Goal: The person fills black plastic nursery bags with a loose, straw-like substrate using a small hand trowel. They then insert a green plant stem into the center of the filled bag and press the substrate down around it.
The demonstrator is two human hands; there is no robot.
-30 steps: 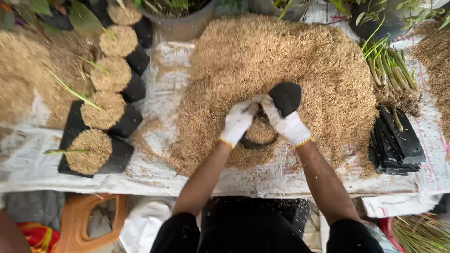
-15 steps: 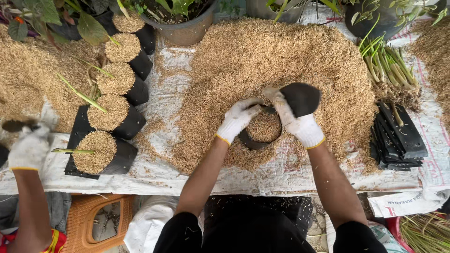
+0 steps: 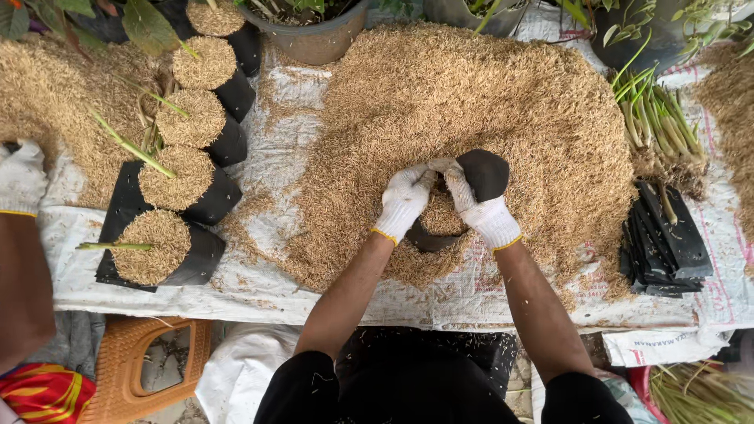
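Toward the left edge of the surface (image 3: pixel 259 149), a row of filled black bags (image 3: pixel 161 247) is seen, each topped with husk, some with a green shoot. A co-worker's gloved hand (image 3: pixel 20 177) rests at that far left edge.

Near the middle of the front edge, a small black bag (image 3: pixel 440 224) stands upright at the foot of the big husk pile (image 3: pixel 471 86), its round mouth facing up and already full of husk. The left hand (image 3: pixel 402 200) is closed on the bag's left rim, so its grip is narrow and holding the bag. The right hand (image 3: pixel 483 208) is closed around a dark scoop (image 3: pixel 483 173), which is held just above the right rim of the bag, toward the pile. The bag lies between both hands, and the left one touches it more directly.

By the right edge, a stack of flat empty bags (image 3: pixel 667 243) lies, with green cuttings (image 3: pixel 656 118) behind it.
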